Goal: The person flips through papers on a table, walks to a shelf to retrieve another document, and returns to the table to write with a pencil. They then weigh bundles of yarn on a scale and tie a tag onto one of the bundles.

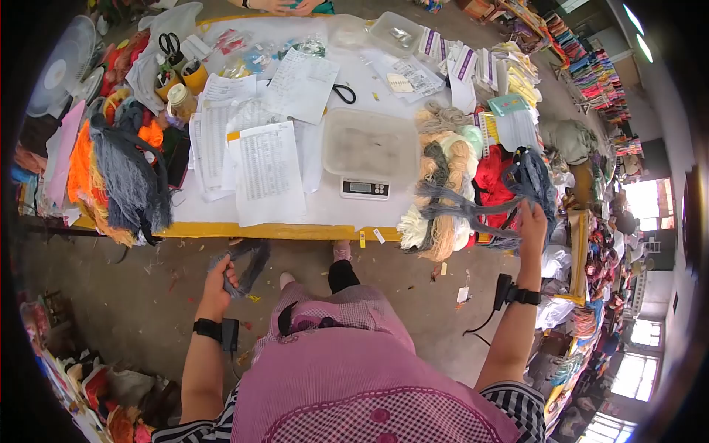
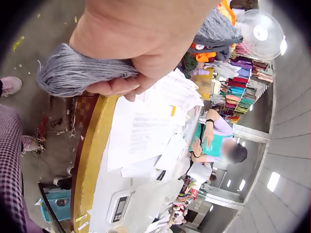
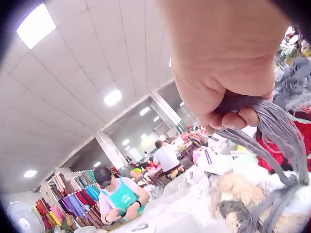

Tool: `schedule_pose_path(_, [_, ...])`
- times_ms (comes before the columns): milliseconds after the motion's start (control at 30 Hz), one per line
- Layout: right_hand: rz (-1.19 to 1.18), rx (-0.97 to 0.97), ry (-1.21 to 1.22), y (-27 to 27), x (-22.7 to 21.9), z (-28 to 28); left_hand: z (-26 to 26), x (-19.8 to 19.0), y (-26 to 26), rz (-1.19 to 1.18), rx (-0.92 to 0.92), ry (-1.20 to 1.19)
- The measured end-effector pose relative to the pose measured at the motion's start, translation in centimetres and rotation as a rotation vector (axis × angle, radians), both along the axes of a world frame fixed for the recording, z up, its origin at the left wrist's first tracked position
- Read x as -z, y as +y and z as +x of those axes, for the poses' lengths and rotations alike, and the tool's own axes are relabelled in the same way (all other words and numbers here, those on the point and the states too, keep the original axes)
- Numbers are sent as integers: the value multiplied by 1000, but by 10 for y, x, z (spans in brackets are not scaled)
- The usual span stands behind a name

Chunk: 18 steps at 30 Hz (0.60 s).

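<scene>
My left hand (image 1: 221, 277) grips a skein of blue-grey yarn (image 2: 87, 73) in front of the table's near edge; the fingers curl round it in the left wrist view. On the right, my right hand (image 1: 532, 224) holds another bundle of grey yarn (image 3: 284, 131), its strands looping down from the curled fingers. In the head view grey strands (image 1: 458, 207) stretch leftward from that hand across cream and peach skeins (image 1: 447, 162). Red yarn (image 1: 493, 179) and a dark blue-grey skein (image 1: 535, 181) lie just beyond it.
A plastic tub (image 1: 371, 144) sits on a digital scale (image 1: 365, 189) mid-table. Printed sheets (image 1: 266, 173) lie left of it. Orange and grey yarn (image 1: 129, 173) is heaped at the left end. Another person (image 2: 214, 138) is across the table. Shelves of coloured yarn (image 1: 583, 74) stand behind.
</scene>
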State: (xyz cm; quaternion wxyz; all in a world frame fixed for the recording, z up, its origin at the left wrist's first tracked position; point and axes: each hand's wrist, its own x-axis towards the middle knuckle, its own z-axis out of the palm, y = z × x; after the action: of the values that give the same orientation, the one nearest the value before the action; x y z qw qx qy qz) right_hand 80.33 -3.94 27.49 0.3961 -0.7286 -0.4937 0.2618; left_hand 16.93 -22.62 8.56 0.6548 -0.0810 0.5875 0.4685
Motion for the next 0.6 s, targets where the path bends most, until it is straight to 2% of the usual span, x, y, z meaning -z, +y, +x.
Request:
schedule_pose_path(67, [173,31,-258,7,-16,10,-3,4,1,17,-6,-5])
schedule_pose_path(233, [150,120,-300,17,-112,7,-8,4,3,15,17,-20])
schedule_pose_path(300, [259,52,-211,19,-150,1,-11,8,1,26,4,-24])
schedule_pose_path(367, [330,45,-171,17,-194,-48,-12,9,-1,30,-8,-28])
schedule_pose_path(400, [335,46,-169,20,-211,-54,-11,8,-1,29,-17,-16])
schedule_pose_path(467, [424,-118,25,30,-238,-66,-11,4,-2,31,-32,2])
schedule_pose_path(600, [506,-228,148,59,-287,-83,-7,-8,-4,95,7,64])
